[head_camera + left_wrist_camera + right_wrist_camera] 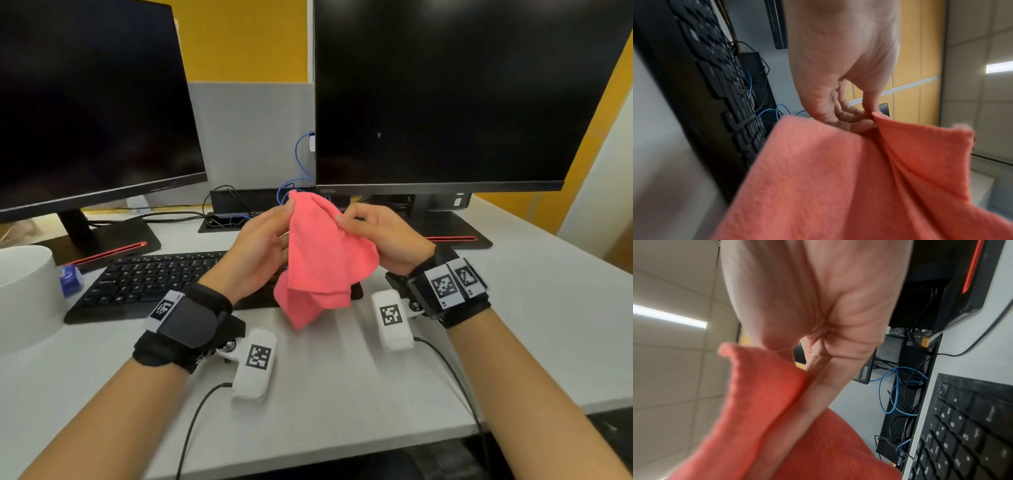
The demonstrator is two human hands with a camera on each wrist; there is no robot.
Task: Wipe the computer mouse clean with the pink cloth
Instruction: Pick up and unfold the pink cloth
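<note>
You are sitting at a white table (342, 377) with two dark monitors (445, 96) standing at its back, so the working room is the strip in front of the keyboard (154, 277). You are holding the pink cloth (322, 260) up off the table, above the keyboard's right end, probably to spread or refold it into a flat wiping face before it goes to work.

Your left hand (260, 246) is pinching the cloth's top edge between thumb and fingertips; the left wrist view is showing that pinch right at a fold. Your right hand (380, 236) is closing its grip on the opposite edge, thumb pressing cloth against the side of the index finger. The rest is hanging in loose folds between them.

The computer mouse is not showing in any view; it may be lying behind the cloth or your hands, but I cannot tell. Wiping is not yet beginning, by my judgement.
</note>
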